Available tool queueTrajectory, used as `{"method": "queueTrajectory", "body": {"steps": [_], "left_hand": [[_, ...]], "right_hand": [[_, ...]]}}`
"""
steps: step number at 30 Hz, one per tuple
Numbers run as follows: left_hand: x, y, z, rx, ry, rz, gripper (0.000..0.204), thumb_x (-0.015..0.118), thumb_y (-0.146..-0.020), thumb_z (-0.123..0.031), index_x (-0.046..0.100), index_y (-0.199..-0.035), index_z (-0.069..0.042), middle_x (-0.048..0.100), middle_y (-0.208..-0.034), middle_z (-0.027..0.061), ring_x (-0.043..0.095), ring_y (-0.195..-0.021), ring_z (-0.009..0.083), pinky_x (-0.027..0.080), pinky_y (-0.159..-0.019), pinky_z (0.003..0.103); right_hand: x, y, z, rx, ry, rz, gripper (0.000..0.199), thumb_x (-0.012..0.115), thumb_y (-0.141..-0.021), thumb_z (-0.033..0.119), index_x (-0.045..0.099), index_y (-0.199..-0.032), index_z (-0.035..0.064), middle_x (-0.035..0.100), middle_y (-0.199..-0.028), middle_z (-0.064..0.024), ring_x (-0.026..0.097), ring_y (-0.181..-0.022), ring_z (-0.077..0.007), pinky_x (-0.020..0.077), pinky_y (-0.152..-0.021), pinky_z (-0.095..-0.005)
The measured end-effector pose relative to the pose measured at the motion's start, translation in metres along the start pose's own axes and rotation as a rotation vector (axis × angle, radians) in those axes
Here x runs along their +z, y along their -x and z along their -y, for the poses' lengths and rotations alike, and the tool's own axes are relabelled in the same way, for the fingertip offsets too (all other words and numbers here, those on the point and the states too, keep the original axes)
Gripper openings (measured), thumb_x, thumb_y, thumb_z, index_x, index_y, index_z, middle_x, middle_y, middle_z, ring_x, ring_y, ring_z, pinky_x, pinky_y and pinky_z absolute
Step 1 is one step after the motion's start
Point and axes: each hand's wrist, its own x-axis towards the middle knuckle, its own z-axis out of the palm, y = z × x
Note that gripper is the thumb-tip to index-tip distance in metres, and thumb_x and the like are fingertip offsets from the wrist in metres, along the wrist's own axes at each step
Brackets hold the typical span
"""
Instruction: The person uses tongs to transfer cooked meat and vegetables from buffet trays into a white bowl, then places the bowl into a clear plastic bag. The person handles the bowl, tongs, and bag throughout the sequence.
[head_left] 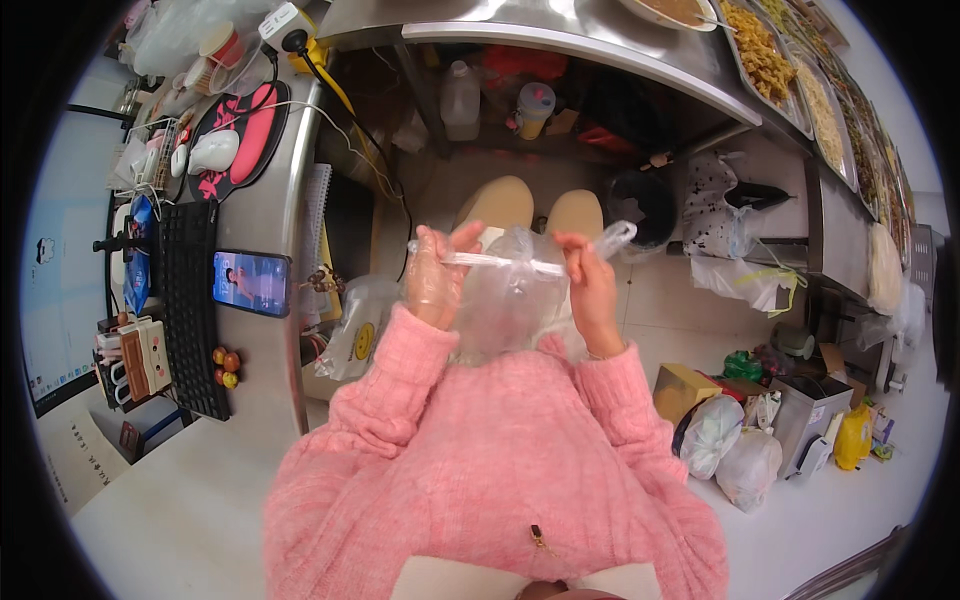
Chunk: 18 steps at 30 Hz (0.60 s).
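A clear plastic bag (508,300) hangs in front of my pink sweater, its gathered top edge stretched sideways between my hands. My left hand (437,275) holds the left end of that edge, fingertips pointing up and the palm partly turned in; a thin see-through film seems to cover this hand. With thumb and fingers closed, my right hand (592,285) pinches the other end. A loop of the bag sticks out past the right fingers. What lies inside the bag, if anything, cannot be made out.
To the left, a metal desk bears a keyboard (188,310), a phone (250,282), a mouse (214,152) and small fruits (226,367). Food trays (765,65) line the counter at the far right. A dark bin (641,210) and several filled bags (748,468) stand on the right.
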Motion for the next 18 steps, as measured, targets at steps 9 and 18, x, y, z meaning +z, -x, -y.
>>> {"method": "queueTrajectory", "body": {"steps": [9,18], "left_hand": [[0.072,0.047,-0.036,-0.245,-0.741,0.969,0.043,0.037,-0.106,-0.034,0.059,-0.091,-0.002,0.063,-0.111,0.0130,0.062,-0.070,0.0149,0.052,-0.067,0.029],[0.080,0.036,-0.025,-0.496,-0.259,0.796,0.035,0.037,-0.105,-0.026,0.058,-0.089,-0.003,0.058,-0.072,0.0068,0.056,-0.063,0.0125,0.046,-0.060,0.028]], "right_hand": [[0.010,0.059,0.081,-0.651,1.079,-0.071,0.041,0.045,-0.106,0.030,0.065,-0.130,0.0039,0.059,-0.102,-0.0043,0.045,-0.078,-0.0103,0.0385,-0.070,-0.0232],[0.006,0.066,0.058,0.299,-0.509,0.346,0.042,0.048,-0.104,0.031,0.053,-0.127,-0.0039,0.064,-0.098,-0.0107,0.048,-0.051,-0.0120,0.0393,-0.046,-0.0225]]}}
